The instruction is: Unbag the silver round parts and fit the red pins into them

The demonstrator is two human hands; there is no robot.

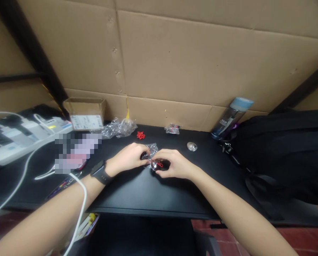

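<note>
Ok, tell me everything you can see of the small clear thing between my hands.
The small clear piece looks round and see-through, plastic or glass, with a red bit in or on it. It is held low over the black desk, between the fingers of the left hand and the right hand. Crinkled clear wrapping sits just behind it, by the left fingers. Finer detail is unclear.

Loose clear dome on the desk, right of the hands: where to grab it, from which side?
Probably pinch the clear dome across its rim, coming straight down. It lies low and flat on the black desk, free all round, so its sides offer little. The right hand, holding a clear piece with a red part, is nearest; the left hand pinches a plastic wrapper.
</note>
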